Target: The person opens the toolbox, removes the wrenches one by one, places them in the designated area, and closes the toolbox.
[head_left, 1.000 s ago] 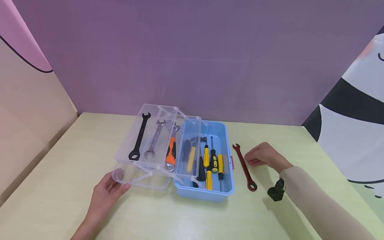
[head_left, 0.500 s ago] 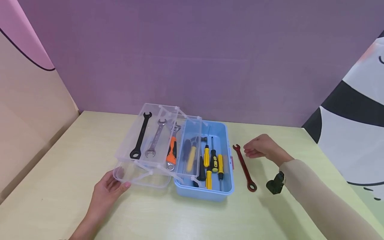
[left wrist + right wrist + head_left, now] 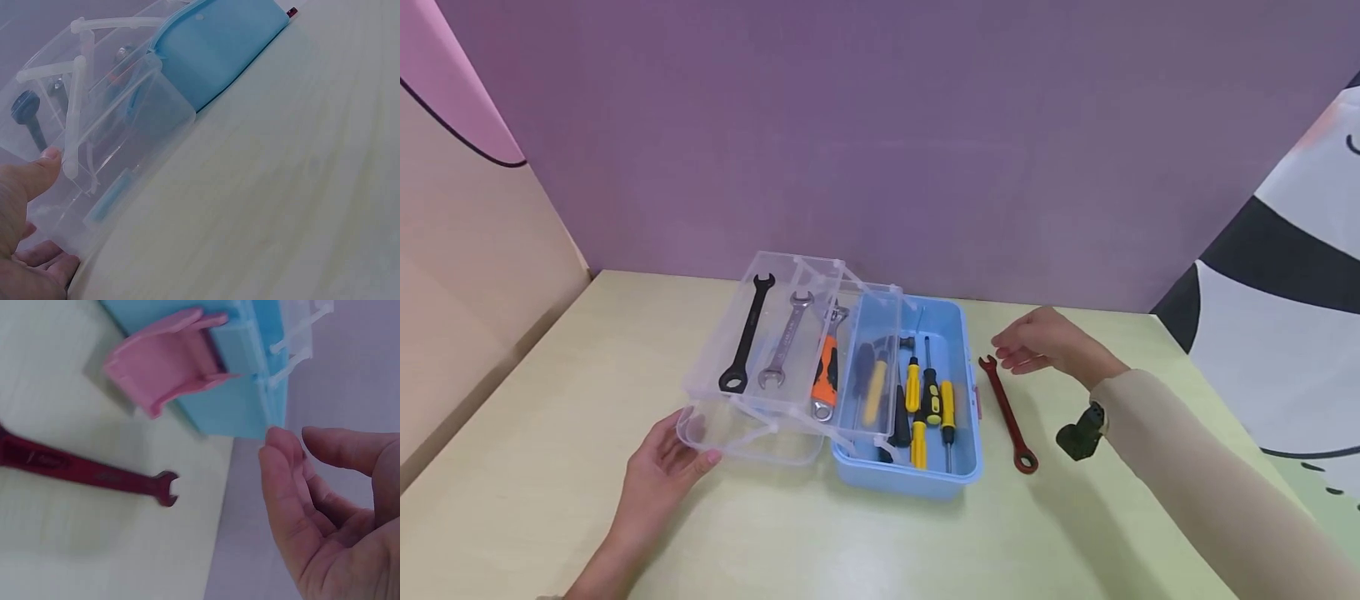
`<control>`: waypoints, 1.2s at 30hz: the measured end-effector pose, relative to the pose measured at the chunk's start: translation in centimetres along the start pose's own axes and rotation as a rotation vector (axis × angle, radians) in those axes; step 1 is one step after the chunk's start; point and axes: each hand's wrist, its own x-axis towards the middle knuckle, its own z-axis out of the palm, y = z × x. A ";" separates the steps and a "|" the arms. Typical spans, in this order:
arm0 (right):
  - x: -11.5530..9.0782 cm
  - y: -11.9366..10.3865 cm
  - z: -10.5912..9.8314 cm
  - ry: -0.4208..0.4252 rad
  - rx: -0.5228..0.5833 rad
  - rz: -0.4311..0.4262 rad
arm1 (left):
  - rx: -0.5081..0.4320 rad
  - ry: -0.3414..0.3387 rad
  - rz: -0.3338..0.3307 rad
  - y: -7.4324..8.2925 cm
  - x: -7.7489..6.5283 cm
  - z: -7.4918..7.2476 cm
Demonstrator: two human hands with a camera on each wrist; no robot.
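Note:
A blue toolbox (image 3: pixel 895 482) stands open on the table, its clear trays (image 3: pixel 707 367) and clear lid (image 3: pixel 752 450) swung out to the left. My left hand (image 3: pixel 658 471) holds the lid's near left corner, thumb (image 3: pixel 44 172) against the clear plastic and fingers low by the table. On the table right of the box lies a red combination wrench (image 3: pixel 1009 417), open end away from me. My right hand (image 3: pixel 1045 342) hovers beside that end, fingers relaxed and nothing in them. The right wrist view shows the wrench's open end (image 3: pixel 165 487) apart from the fingertips.
A black wrench (image 3: pixel 748 333), a silver wrench (image 3: pixel 788 337) and an orange-handled adjustable wrench (image 3: pixel 825 375) lie in the trays. Several yellow-and-black screwdrivers (image 3: pixel 931 400) fill the box. A pink latch (image 3: pixel 162 362) juts from its right side. A purple wall (image 3: pixel 880 150) rises behind.
My right hand has moved away from me and slightly left, from beside the red wrench's shaft to above its open end. The left hand stays at the lid.

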 end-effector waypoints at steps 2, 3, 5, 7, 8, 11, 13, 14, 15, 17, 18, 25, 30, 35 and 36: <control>0.0 -0.9 0.0 0.001 -0.011 -0.010 | -0.003 -0.005 -0.003 0.0 0.1 -0.1; -0.1 -1.3 0.0 0.003 -0.019 -0.014 | 0.000 -0.008 -0.011 0.0 0.2 -0.1; -0.1 -2.1 0.2 0.001 -0.033 -0.020 | 0.001 -0.014 -0.034 0.1 0.1 -0.1; -0.1 -2.7 0.3 0.001 -0.032 -0.023 | 0.005 -0.022 -0.056 0.1 0.1 -0.2; -0.1 -3.0 0.4 -0.002 -0.033 -0.024 | 0.005 -0.023 -0.061 0.1 0.1 -0.2; 0.0 -3.9 0.6 -0.008 -0.032 -0.024 | -0.002 -0.027 -0.060 0.0 0.1 -0.2; 0.1 -4.5 0.8 -0.012 -0.036 -0.023 | -0.009 -0.027 -0.053 0.1 0.1 -0.2; 0.1 -4.8 0.9 -0.015 -0.041 -0.025 | -0.012 -0.026 -0.048 0.1 0.2 -0.1; 0.2 -5.1 1.0 -0.018 -0.043 -0.025 | -0.011 -0.027 -0.050 0.1 0.2 -0.1; 0.3 -5.7 1.2 -0.023 -0.050 -0.027 | -0.012 -0.030 -0.051 0.2 0.1 -0.1; 0.4 -6.0 1.3 -0.026 -0.053 -0.029 | -0.012 -0.030 -0.055 0.3 0.1 -0.1; 0.6 -8.2 2.3 -0.047 -0.059 -0.046 | -0.009 -0.033 -0.067 0.4 0.1 -0.2; 0.8 -9.4 3.2 -0.042 -0.027 -0.037 | -0.012 -0.035 -0.080 0.4 0.0 -0.3; 1.1 -10.3 4.2 -0.034 -0.010 -0.065 | -0.008 -0.034 -0.080 0.4 0.0 -0.2; 1.1 -10.4 4.5 -0.033 -0.010 -0.073 | -0.009 -0.033 -0.080 0.4 0.0 -0.2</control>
